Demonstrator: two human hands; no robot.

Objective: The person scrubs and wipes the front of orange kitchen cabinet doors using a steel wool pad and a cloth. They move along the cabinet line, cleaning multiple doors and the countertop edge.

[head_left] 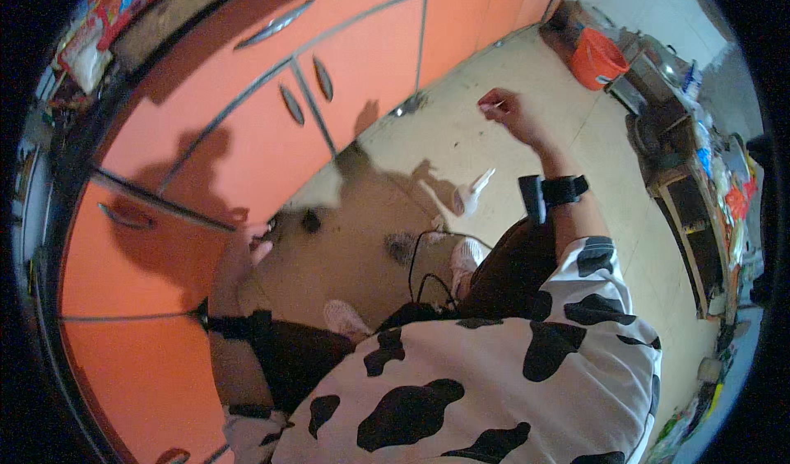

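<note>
My right hand (507, 115) reaches out over the tiled floor at upper right, its fingers curled together. A small white piece (492, 107) shows at the fingertips, too blurred to name. Below that hand, a crumpled white thing (472, 195), perhaps paper or thin plastic, is over the floor near my feet; I cannot tell whether it lies there or is in the air. In shadow, my left hand (256, 245) is close beside the orange cabinet front (247, 174), fingers bent. Whether it holds anything is too dark to make out.
Orange doors and drawers with metal handles (291, 104) line the left. A red bucket (597, 60) stands at the upper right, near a cluttered wooden shelf unit (691, 236). A black cable (415, 266) loops by my shoes (466, 263). Packets (89, 63) sit on the counter.
</note>
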